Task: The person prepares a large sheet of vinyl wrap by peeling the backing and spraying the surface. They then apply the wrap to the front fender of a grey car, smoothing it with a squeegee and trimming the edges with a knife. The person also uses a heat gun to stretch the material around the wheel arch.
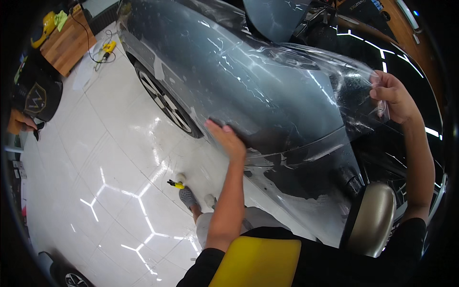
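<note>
Clear film (356,86) is draped over the grey front fender (287,105) of a car, with wet streaks and bubbles showing under it. At the right, my right hand (394,98) pinches the film's bunched edge, pulling it taut above the panel. My left hand (228,139) lies on the fender's lower edge behind the wheel (165,100), fingers stretched out and holding nothing. A flat yellow piece (256,263), shaped like a squeegee blade, shows in front of my chest; what supports it is hidden.
A bronze side mirror (375,220) juts out close to my right arm. Far left stand a wooden table (64,43) and a black bin (45,98), with another person's hand (24,122) near it. A yellow corded tool (109,46) lies on the tiled floor (100,158).
</note>
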